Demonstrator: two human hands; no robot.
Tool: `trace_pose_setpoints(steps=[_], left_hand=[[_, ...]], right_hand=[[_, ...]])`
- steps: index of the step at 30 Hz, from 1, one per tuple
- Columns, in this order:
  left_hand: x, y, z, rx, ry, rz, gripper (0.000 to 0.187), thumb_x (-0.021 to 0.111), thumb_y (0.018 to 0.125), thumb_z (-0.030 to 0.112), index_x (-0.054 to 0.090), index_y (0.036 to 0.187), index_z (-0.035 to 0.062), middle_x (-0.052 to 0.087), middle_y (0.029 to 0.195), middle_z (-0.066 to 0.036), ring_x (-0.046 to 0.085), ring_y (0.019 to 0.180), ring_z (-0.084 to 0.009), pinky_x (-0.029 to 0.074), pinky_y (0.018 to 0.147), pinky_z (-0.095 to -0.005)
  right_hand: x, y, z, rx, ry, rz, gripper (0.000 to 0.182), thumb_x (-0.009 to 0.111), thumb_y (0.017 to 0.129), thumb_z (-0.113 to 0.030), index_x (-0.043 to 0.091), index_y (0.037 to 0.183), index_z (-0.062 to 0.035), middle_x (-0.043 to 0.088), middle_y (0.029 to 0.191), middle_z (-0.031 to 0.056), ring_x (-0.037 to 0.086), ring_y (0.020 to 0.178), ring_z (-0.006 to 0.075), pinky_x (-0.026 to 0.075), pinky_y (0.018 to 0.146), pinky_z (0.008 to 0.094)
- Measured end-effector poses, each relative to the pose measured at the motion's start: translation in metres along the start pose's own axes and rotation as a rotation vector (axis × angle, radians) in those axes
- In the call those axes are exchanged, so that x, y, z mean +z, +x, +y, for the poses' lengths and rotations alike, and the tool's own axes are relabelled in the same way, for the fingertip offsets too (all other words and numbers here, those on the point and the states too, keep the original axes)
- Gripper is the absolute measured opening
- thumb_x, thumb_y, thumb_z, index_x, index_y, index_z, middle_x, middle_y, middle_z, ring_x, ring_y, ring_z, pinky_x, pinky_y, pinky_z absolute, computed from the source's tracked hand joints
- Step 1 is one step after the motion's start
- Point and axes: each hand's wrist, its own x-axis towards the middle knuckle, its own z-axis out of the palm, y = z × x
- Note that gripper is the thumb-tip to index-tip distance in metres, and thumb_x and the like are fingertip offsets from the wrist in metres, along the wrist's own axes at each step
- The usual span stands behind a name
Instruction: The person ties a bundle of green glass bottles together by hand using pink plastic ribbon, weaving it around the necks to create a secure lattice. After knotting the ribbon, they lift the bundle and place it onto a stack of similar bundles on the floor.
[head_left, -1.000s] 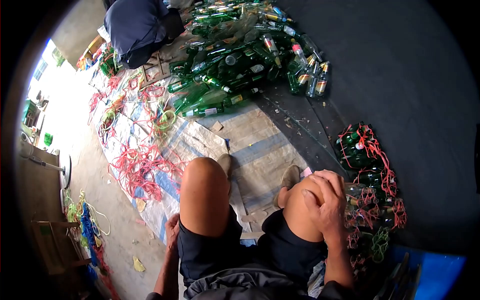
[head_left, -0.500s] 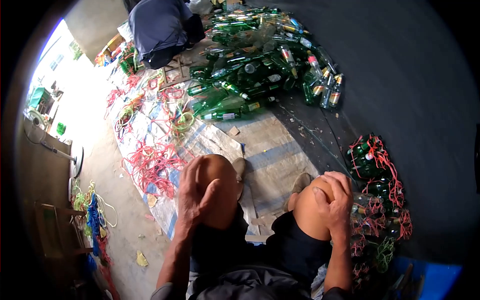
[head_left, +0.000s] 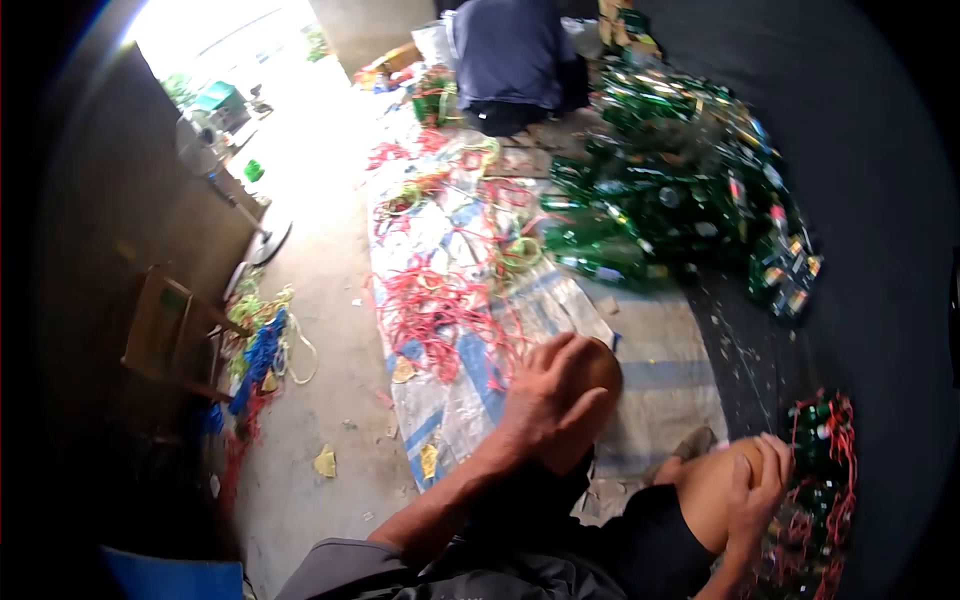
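My left hand (head_left: pixel 548 395) rests on my left knee (head_left: pixel 606 372), fingers draped over it and thumb apart, holding nothing. On my right knee (head_left: pixel 702 500) lies my right hand (head_left: pixel 762 488), also without anything in it, its fingers spread over the outer side. Red plastic strings (head_left: pixel 440 315) lie tangled on the striped sheet just beyond my left hand. Close by my right hand stand green bottles (head_left: pixel 818 440) bound with red string. A large heap of green glass bottles (head_left: pixel 660 190) lies farther forward.
A person (head_left: pixel 508 60) in a dark top sits bent over at the far end. Along the left wall are a standing fan (head_left: pixel 265 238), a wooden chair (head_left: pixel 160 325) and a bundle of blue string (head_left: pixel 258 360). The woven sheet (head_left: pixel 660 410) covers the floor ahead.
The view has swung to the left, so everything appears farther right and the left wall shows more. Both hands stay on the knees.
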Motion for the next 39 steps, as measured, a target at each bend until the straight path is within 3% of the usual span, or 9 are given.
trace_pose_setpoints(steps=[4, 7, 11, 14, 39], left_hand=[[-0.006, -0.002, 0.012, -0.073, -0.005, -0.034, 0.074, 0.077, 0.093, 0.046, 0.055, 0.154, 0.0097, 0.05, 0.156, -0.028, 0.051, 0.141, -0.0519, 0.043, 0.118, -0.0573], [-0.001, -0.005, 0.003, -0.015, 0.009, 0.001, 0.076, 0.076, 0.094, 0.047, 0.054, 0.155, 0.0085, 0.05, 0.157, -0.029, 0.051, 0.141, -0.0522, 0.045, 0.117, -0.0578], [0.001, -0.007, 0.0, 0.014, 0.017, 0.022, 0.077, 0.074, 0.094, 0.049, 0.053, 0.154, 0.0055, 0.051, 0.156, -0.029, 0.053, 0.138, -0.0528, 0.045, 0.116, -0.0586], [0.002, -0.009, -0.001, 0.026, 0.025, 0.039, 0.077, 0.074, 0.094, 0.049, 0.053, 0.154, 0.0059, 0.051, 0.156, -0.027, 0.053, 0.137, -0.0512, 0.046, 0.114, -0.058], [0.004, -0.011, 0.001, 0.005, 0.016, 0.049, 0.076, 0.074, 0.094, 0.046, 0.05, 0.155, 0.0089, 0.051, 0.155, -0.023, 0.054, 0.136, -0.049, 0.048, 0.113, -0.0573]], right_hand=[[-0.002, -0.002, 0.006, -0.001, -0.027, -0.027, 0.032, 0.066, 0.098, -0.014, 0.068, 0.123, 0.0063, 0.066, 0.13, 0.0213, 0.062, 0.123, 0.0409, 0.048, 0.11, 0.0493], [-0.002, 0.0, 0.005, 0.001, -0.026, -0.045, 0.033, 0.066, 0.098, -0.018, 0.068, 0.121, 0.0065, 0.064, 0.128, 0.0218, 0.062, 0.121, 0.0427, 0.049, 0.107, 0.0516], [-0.002, -0.002, 0.005, 0.011, -0.075, -0.068, 0.033, 0.062, 0.101, -0.015, 0.066, 0.125, 0.0083, 0.065, 0.13, 0.0228, 0.063, 0.123, 0.0419, 0.049, 0.109, 0.0485], [-0.005, 0.005, -0.001, -0.181, -0.03, 0.035, 0.033, 0.074, 0.101, -0.029, 0.077, 0.116, 0.0009, 0.074, 0.121, 0.0196, 0.07, 0.113, 0.0392, 0.055, 0.103, 0.0492], [-0.006, 0.006, -0.003, -0.197, -0.087, 0.059, 0.034, 0.072, 0.105, -0.029, 0.076, 0.114, 0.0036, 0.075, 0.117, 0.0203, 0.071, 0.109, 0.0402, 0.056, 0.101, 0.0496]])
